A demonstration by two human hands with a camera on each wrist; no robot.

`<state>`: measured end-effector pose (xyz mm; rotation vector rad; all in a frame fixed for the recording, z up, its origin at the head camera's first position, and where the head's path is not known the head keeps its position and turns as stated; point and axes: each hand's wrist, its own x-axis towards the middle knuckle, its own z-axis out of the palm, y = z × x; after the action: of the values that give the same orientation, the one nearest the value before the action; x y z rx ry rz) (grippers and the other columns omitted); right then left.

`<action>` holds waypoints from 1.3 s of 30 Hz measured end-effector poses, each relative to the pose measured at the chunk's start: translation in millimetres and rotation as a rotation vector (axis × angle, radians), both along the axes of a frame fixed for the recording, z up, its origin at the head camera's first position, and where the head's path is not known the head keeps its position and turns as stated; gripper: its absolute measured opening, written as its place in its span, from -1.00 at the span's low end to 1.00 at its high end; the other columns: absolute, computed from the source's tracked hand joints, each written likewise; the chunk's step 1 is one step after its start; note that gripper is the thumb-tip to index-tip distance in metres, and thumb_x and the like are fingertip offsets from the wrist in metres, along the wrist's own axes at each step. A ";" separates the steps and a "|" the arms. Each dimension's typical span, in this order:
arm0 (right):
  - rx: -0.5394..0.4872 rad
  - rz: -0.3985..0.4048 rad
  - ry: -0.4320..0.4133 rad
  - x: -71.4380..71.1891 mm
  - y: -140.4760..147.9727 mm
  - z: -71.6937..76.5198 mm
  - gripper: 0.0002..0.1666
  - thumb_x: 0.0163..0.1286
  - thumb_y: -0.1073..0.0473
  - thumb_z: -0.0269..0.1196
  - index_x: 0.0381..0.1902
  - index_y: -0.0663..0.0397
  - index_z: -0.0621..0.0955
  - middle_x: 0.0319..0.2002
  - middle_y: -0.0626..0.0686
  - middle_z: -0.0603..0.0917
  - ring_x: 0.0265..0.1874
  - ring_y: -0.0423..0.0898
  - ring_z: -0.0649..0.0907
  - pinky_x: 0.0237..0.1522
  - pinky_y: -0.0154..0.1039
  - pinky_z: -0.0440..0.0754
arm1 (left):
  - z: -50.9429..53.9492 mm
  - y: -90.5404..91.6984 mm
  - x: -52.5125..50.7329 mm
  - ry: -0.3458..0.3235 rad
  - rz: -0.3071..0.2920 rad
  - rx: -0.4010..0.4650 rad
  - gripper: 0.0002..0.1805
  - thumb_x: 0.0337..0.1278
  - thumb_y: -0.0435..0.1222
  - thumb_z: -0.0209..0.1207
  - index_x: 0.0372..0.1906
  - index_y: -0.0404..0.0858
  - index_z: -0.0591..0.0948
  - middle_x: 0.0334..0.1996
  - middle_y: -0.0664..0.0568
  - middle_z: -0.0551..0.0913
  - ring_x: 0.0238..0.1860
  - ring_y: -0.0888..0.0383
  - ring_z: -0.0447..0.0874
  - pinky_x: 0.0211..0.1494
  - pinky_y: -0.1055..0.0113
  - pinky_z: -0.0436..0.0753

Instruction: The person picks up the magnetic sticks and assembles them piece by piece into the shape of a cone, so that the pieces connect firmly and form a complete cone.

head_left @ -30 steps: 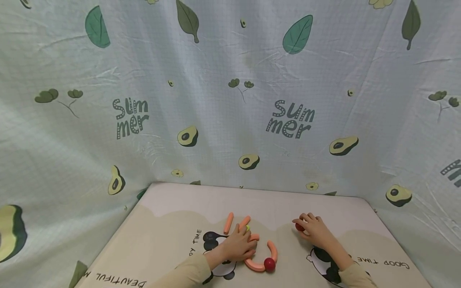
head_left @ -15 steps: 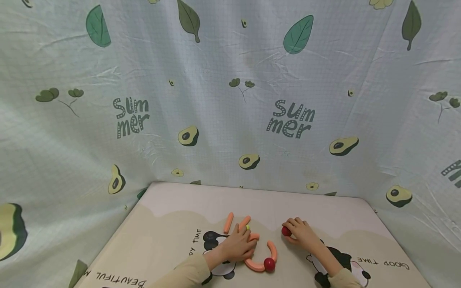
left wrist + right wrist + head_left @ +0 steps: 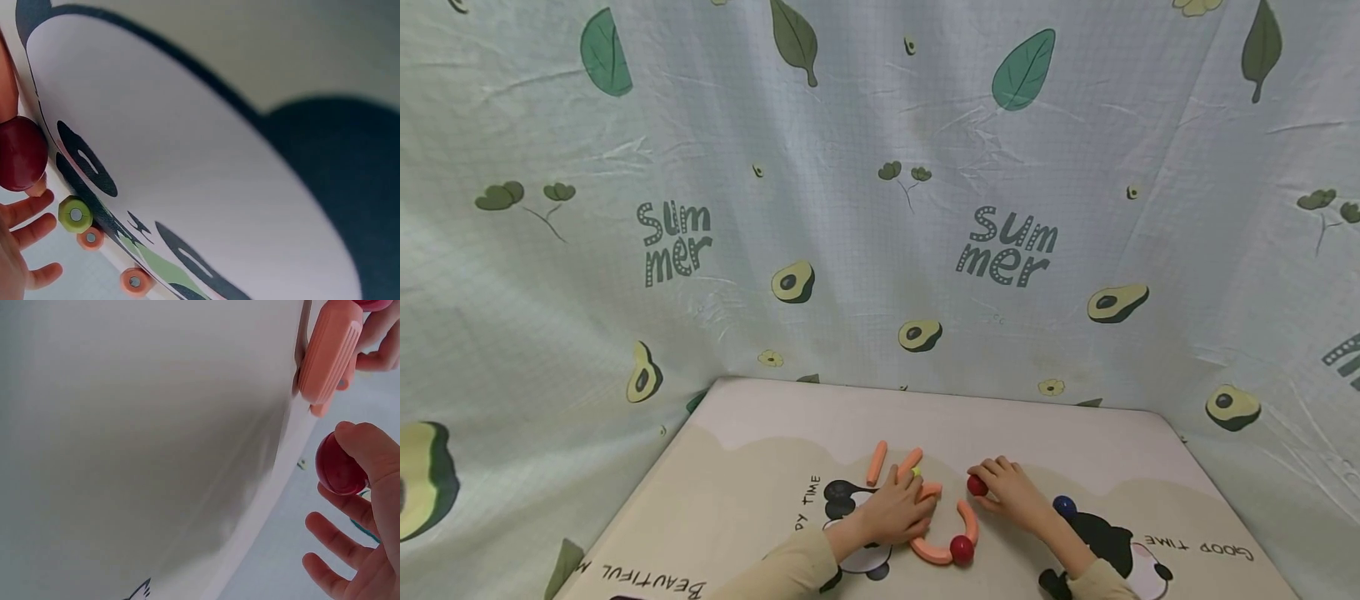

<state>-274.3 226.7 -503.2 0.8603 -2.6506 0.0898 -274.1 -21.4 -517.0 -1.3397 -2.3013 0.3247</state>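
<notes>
The right hand (image 3: 1009,493) pinches a red ball (image 3: 977,485) between thumb and forefinger, its other fingers spread. With twelve toward the cloth (image 3: 850,208), that ball lies at one o'clock from the open tip of an orange arc (image 3: 931,553), near it but apart. A second ball (image 3: 962,550), also red, touches the arc at about its five o'clock. The left hand (image 3: 895,505) lies over the arc's nine o'clock side; I cannot tell whether it grips or merely rests there.

The red ball is round and glossy, so an off-centre pinch could let it pop out and roll. If the left hand bears lightly, any push on the tip could swing the arc round. The blue ball (image 3: 1064,506), between three and four o'clock of the right hand and just beside its wrist, could be knocked by the forearm.

Only the head view shows the blue ball. The right wrist view shows the thumb's hold and ribs on what looks like the arc's tip. The left wrist view shows holes in the ends of the green piece (image 3: 65,215) and two sticks (image 3: 125,282).
</notes>
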 end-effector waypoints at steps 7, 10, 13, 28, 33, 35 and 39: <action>-0.022 0.008 -0.052 -1.2 -6.7 0.6 -0.57 0.04 0.02 0.31 -0.10 0.00 0.53 -0.24 -0.05 0.56 -0.26 -0.14 0.45 -0.29 -0.18 0.39 | -1.2 0.0 -0.7 0.013 0.006 -0.005 -0.64 0.24 -0.02 -0.18 0.07 0.02 0.40 -0.28 0.06 0.45 -0.19 0.10 0.36 -0.06 0.00 0.41; -0.029 0.017 -0.056 -0.6 -8.8 0.8 -0.56 0.04 0.02 0.30 -0.10 0.00 0.53 -0.24 -0.05 0.56 -0.26 -0.14 0.44 -0.28 -0.18 0.39 | -1.8 0.0 -0.4 -0.001 0.005 0.005 -0.65 0.24 -0.03 -0.18 0.07 0.02 0.39 -0.28 0.05 0.44 -0.18 0.10 0.35 -0.05 -0.01 0.41; -0.029 0.025 -0.048 -1.0 -10.5 -0.5 -0.56 0.04 0.01 0.30 -0.10 -0.01 0.53 -0.24 -0.05 0.55 -0.26 -0.15 0.44 -0.27 -0.17 0.40 | -2.5 -0.1 0.2 -0.008 0.004 0.013 -0.64 0.23 -0.03 -0.16 0.08 0.02 0.39 -0.30 0.06 0.42 -0.20 0.10 0.34 -0.05 -0.02 0.41; -0.019 0.041 -0.076 -3.3 -24.1 2.2 -0.58 0.06 0.01 0.27 -0.09 -0.04 0.53 -0.23 -0.08 0.52 -0.23 -0.16 0.42 -0.24 -0.16 0.38 | -0.1 0.1 1.3 -0.010 0.013 0.000 -0.60 0.24 -0.01 -0.18 0.13 -0.01 0.37 -0.22 0.02 0.43 -0.16 0.09 0.36 -0.03 -0.01 0.40; -0.029 0.056 -0.051 -4.1 -27.1 0.2 -0.58 0.05 0.00 0.28 -0.10 -0.06 0.54 -0.25 -0.10 0.51 -0.25 -0.18 0.41 -0.25 -0.18 0.38 | -0.3 0.1 1.7 0.009 0.008 0.008 -0.62 0.23 -0.01 -0.16 0.09 0.00 0.38 -0.25 0.03 0.42 -0.18 0.09 0.36 -0.05 -0.01 0.40; -0.034 0.060 -0.051 -4.5 -28.0 -0.7 -0.59 0.05 0.00 0.28 -0.10 -0.06 0.53 -0.25 -0.10 0.51 -0.25 -0.18 0.41 -0.25 -0.19 0.37 | -0.4 0.1 1.8 0.011 0.011 0.008 -0.62 0.23 -0.01 -0.16 0.08 0.00 0.38 -0.25 0.03 0.42 -0.18 0.09 0.35 -0.05 -0.01 0.40; -0.038 0.066 -0.053 -5.7 -29.8 -2.5 -0.60 0.07 -0.01 0.28 -0.10 -0.07 0.53 -0.25 -0.11 0.50 -0.25 -0.19 0.41 -0.25 -0.19 0.37 | -0.9 0.4 1.4 0.004 0.015 0.005 -0.61 0.23 -0.01 -0.17 0.09 -0.01 0.39 -0.23 0.02 0.42 -0.16 0.08 0.35 -0.04 -0.02 0.40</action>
<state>-280.0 196.9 -505.7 0.9455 -2.6607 0.1815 -272.7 -21.0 -517.9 -1.3184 -2.3083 0.3264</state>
